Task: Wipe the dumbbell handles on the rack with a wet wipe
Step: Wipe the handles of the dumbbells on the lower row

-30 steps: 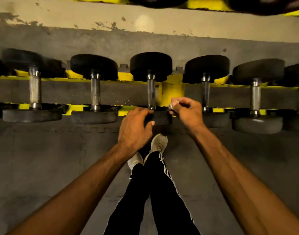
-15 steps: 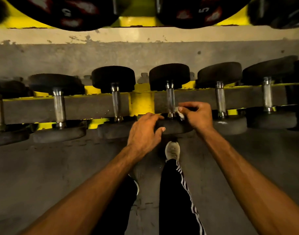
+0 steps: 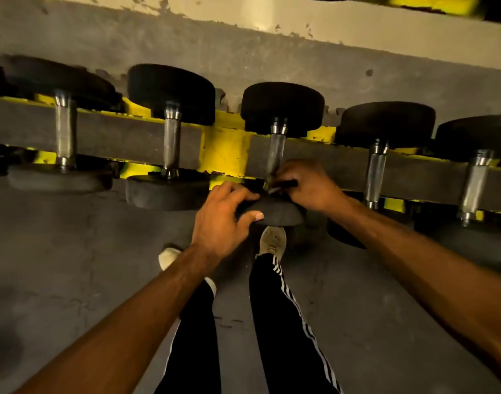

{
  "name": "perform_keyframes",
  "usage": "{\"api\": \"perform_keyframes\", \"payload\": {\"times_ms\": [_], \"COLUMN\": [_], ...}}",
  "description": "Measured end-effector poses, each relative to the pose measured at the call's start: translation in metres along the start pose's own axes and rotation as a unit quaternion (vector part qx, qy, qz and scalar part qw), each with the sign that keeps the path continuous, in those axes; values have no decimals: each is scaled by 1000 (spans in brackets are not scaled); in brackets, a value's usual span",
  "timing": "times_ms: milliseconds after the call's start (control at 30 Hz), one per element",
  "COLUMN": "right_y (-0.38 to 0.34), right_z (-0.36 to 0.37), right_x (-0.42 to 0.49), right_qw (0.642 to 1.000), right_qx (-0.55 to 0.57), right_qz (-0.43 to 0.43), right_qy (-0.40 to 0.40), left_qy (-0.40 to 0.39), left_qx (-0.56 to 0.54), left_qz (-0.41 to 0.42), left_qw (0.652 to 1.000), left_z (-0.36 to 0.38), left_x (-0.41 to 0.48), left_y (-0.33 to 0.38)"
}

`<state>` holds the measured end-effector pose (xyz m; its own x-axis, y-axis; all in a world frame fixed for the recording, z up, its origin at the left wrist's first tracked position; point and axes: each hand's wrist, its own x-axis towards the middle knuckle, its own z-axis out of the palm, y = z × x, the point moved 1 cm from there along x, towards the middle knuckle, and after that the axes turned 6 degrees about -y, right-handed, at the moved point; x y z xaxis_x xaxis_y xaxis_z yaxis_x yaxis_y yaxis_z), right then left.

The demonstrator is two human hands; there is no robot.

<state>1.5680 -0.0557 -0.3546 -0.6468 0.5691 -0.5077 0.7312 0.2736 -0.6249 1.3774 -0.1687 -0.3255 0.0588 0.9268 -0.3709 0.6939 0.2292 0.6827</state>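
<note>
Fingers (image 3: 293, 169) of the right hand (image 3: 310, 187) curl tight at the near end of the dumbbell handle (image 3: 275, 150). They pinch what looks like the wet wipe (image 3: 273, 190), of which only a pale scrap shows. The left hand (image 3: 221, 220) grips the near head (image 3: 276, 213) of the same dumbbell, thumb on its front face. The handle's long axis runs straight away from the person, across the rack (image 3: 226, 150), toward the far head (image 3: 282, 109). Its bare stretch lies just beyond the right fingers, so the coming stroke likely pushes forward along it. The right hand is the nearer one.
</note>
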Motion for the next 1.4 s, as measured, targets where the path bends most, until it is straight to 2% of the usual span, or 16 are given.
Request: {"api": "perform_keyframes", "payload": {"times_ms": [67,167,333,467,533,600,700,833,933,1067,1133,1200,1300,1400], "right_y": [-6,-27,-71,-86,-89,-84,-64,-36,-24,-6,4,10,5,-2], "right_z": [-5,-15,-20,-14,-12,-18,-26,-19,-8,11,14,13,6,-1], "right_x": [7,26,68,83,85,81,59,15,-3,-6,-2,4,17,23], "right_qw": [994,964,922,876,870,895,948,987,997,967,941,923,925,933], "right_qx": [-76,-234,-320,-392,-391,-354,-260,-140,-45,95,178,243,245,203], "right_qz": [-66,-85,3,40,42,24,-48,-29,59,221,273,293,287,280], "right_qy": [-43,-98,-216,-277,-297,-269,-175,-72,3,83,89,55,-32,-98], "left_qy": [13,44,65,52,55,57,52,69,76,82,85,81,78,78], "left_qx": [-16,-42,-69,-63,-63,-66,-67,-74,-74,-68,-67,-67,-70,-68], "left_qz": [-9,-28,-38,-25,-17,-13,-8,-3,6,19,25,24,17,11], "left_qw": [1000,998,995,996,996,996,996,995,994,994,994,994,994,995], "left_z": [3,9,16,13,14,14,14,15,15,16,18,19,19,19], "left_x": [-1,-6,-10,-7,-6,-6,-5,-6,-5,-4,-4,-4,-5,-5], "left_y": [0,3,6,0,-3,-4,-4,-4,-6,-10,-11,-11,-10,-10]}}
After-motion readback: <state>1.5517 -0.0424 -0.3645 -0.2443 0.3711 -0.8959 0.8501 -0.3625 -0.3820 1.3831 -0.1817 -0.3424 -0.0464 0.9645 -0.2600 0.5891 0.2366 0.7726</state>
